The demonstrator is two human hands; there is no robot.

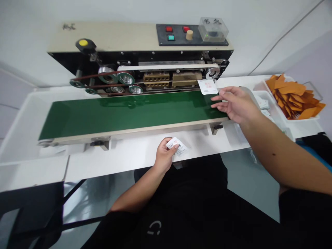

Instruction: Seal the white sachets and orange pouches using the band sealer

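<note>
My left hand (pixel 165 154) is closed around a small white sachet (pixel 176 145) with printing on it, above the white table's front edge. The thumb presses on its face; whether more than one is stacked there I cannot tell. Over the right end of a green conveyor belt (pixel 124 110), my right hand (pixel 234 102) has its fingers stretched and spread. Just beyond its fingertips, a white sachet with a reddish print (pixel 208 86) lies with its far edge at the feed end of a band sealing machine (pixel 109 34).
A white bin of orange packets (pixel 295 93) stands at the far right. Nearer is a clear tub (pixel 281 129) with white sachets inside. The sealer carries pulleys, brass blocks and a switch panel (pixel 178 36). A white tray (pixel 23 121) sits left of the belt.
</note>
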